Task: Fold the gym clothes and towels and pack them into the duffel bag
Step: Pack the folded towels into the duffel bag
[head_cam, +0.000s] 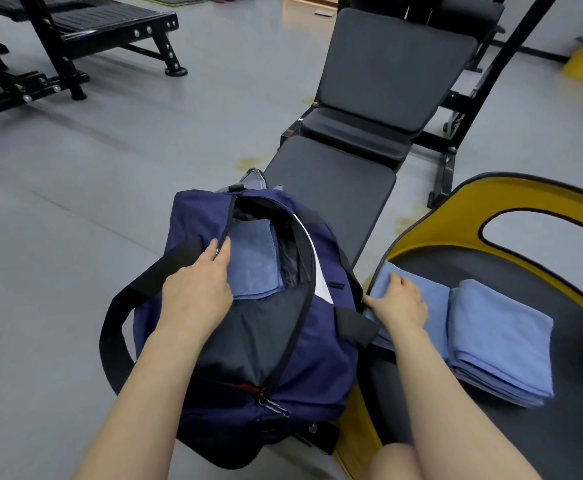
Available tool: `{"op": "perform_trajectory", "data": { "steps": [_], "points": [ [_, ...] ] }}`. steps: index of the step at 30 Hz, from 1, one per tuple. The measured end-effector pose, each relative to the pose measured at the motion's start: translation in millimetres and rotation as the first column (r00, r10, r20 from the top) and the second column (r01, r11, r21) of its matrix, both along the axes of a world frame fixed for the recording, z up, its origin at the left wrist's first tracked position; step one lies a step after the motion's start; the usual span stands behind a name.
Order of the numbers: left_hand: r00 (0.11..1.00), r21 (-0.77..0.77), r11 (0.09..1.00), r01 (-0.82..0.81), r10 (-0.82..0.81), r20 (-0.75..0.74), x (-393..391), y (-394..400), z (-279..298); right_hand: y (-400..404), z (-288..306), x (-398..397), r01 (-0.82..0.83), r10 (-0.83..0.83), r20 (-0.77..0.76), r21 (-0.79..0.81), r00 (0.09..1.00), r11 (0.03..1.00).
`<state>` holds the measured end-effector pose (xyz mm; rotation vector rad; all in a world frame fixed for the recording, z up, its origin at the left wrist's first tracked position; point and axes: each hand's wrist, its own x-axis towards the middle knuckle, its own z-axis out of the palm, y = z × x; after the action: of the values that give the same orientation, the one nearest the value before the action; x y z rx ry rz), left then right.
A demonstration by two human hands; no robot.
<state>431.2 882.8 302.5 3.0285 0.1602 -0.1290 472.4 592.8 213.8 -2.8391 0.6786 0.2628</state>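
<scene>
A person's left hand (198, 289) pinches the near lip of a navy duffel bag (324, 368) at its open zipper, fingers curled over the edge, holding the mouth apart. At three o'clock from it, across the bag, the right hand (399, 301) rests palm-down on a folded light-blue towel (437, 306); its fingers lie over the cloth, and whether they are gripping it or only pressing cannot be told from this angle. Inside the opening, at one o'clock from the left hand, a darker blue towel (253, 258) is already packed flat above a dark garment. Just beside the right hand, at three to four o'clock, a second folded towel (501, 341) waits on a black-and-yellow seat (560, 216). A black weight bench (380, 109) stretches away at twelve o'clock on the grey gym floor (75, 209). The step in hand appears to be moving the nearest towel into the bag; it would go best with a grip under the whole fold so the layers stay together, the mouth held wide, and the towel laid flat on the one already inside rather than stuffed.
</scene>
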Motion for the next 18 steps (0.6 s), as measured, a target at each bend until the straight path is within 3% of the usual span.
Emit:
{"op": "perform_trajectory", "data": {
  "steps": [3,7,18],
  "points": [
    [1.0,0.003,1.0,-0.001,0.001,0.004,1,0,-1,2,7,2,-0.001,-0.001,-0.038,-0.067,0.999,0.998],
    [1.0,-0.01,1.0,-0.004,0.004,0.008,1,2,-1,-6,17,7,0.044,-0.041,-0.12,0.03,0.992,0.999],
    [0.999,-0.021,1.0,0.005,-0.005,0.032,2,2,-1,-11,42,-3,-0.017,-0.022,0.162,0.238,0.987,0.971]
  ]
}}
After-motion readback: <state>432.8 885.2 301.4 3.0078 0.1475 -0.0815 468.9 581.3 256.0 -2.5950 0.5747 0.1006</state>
